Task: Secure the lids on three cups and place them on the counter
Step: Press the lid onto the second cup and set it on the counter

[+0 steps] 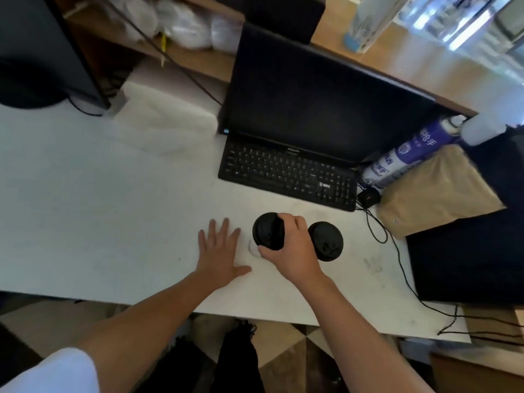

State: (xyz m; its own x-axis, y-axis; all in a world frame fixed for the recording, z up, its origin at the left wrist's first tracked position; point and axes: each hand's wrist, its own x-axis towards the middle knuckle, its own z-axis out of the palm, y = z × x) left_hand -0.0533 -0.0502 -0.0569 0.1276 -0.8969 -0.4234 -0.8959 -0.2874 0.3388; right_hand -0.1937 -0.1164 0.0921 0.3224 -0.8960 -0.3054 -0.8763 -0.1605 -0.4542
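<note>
Not much to read here tbh. The purple and white spray can (408, 154) lying by the keyboard (286, 174) has big Chinese characters, something like "手", rest too blurry. The monitor (326, 100) bezel logo is illegible.

A black monitor (320, 103) with a dark screen stands at the back of the white counter (85, 208), and a black keyboard (286, 174) lies just in front of its base. Left of the monitor rests a blurred heap of white plastic (167, 123). Right of the keyboard a purple-and-white spray can (408, 154) lies on its side, touching a brown paper bag (436, 191). A small black device (368, 196) sits between keyboard and bag, with a thin black cable (402, 268) trailing from that spot over the counter's right edge. A wooden shelf (181, 52) behind holds white bags (187, 26).
</note>
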